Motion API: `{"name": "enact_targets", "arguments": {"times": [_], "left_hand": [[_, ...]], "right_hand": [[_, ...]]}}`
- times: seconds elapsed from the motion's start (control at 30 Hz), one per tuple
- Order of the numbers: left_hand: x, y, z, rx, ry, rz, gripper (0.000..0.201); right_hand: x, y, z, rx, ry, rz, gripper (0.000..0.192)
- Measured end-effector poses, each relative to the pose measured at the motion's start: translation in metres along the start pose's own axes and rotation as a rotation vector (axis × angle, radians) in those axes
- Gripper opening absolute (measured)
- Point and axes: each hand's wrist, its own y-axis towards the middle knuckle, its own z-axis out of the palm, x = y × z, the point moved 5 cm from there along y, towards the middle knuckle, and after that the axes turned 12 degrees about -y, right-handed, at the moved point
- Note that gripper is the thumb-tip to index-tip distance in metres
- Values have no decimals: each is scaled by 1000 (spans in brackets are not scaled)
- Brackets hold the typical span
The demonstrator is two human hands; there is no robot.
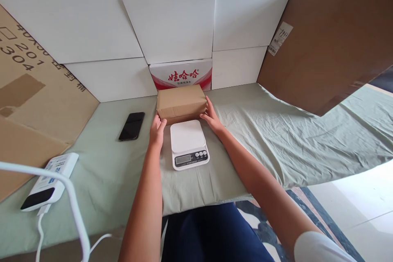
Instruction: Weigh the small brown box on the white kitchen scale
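A small brown cardboard box [181, 102] rests on the pale green cloth just behind a white kitchen scale [188, 143]. My left hand [157, 129] grips the box's near left corner. My right hand [211, 118] holds its right end. Both arms reach forward on either side of the scale, whose platform is bare and whose display faces me.
A black phone [132, 126] lies left of the box. A white power bank [50, 182] with a cable sits near the front left. White cartons [172, 28] and a red-printed one [181, 74] form a back wall. Brown cardboard sheets [331, 37] lean at both sides.
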Motion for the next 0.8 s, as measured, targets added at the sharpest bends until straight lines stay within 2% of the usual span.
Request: {"name": "enact_targets", "arguments": {"times": [0.13,0.33,0.47,0.63,0.7,0.8], "left_hand": [[1,1,1,-7,-44,-13,65],[-11,-3,5,-97,-96,41,80],[-29,-39,10,-90,-73,58,84],[-45,-101,-2,-119,-12,49,87],[-48,-115,-7,-134,0,36,88],[-48,-123,-9,-155,8,7,88]], "right_hand": [[0,-2,1,-12,-38,-9,108],[21,-4,-5,-89,-226,-188,110],[45,-36,-19,-178,-358,-259,103],[53,-97,-20,-139,-385,-258,96],[52,-110,-16,-144,-348,-211,93],[52,-115,-11,-146,-272,-152,88]]}}
